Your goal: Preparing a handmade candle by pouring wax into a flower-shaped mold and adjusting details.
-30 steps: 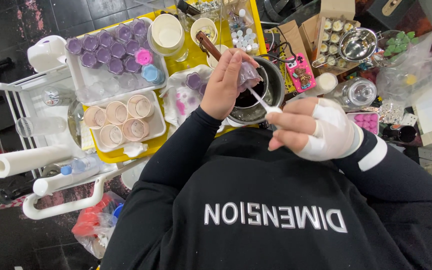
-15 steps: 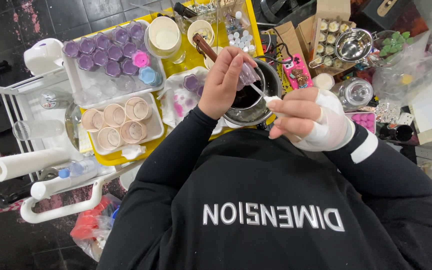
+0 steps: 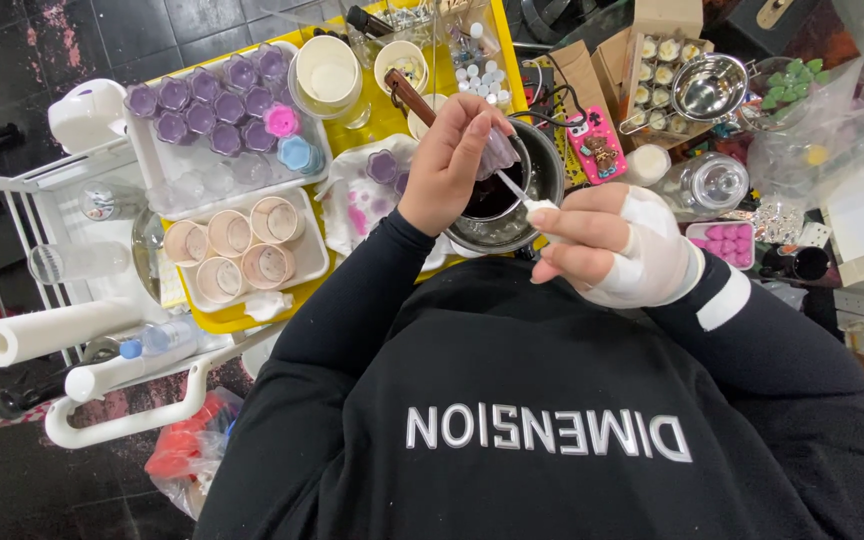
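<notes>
My left hand holds a small translucent purple cup tilted over a round metal pot with dark liquid inside. My right hand, wrapped in white bandage, pinches a thin white plastic spoon. The spoon's far end reaches into the cup's mouth. Both hands hover just above the pot, in front of my black sweatshirt.
A white tray of purple cups and a tray of beige cups sit on the yellow table at left. A paper roll lies lower left. A pink phone, metal strainer and glass jar crowd the right.
My right hand has drawn closer to the left hand, bringing the spoon further up into the cup. The left hand keeps the cup over the pot.
</notes>
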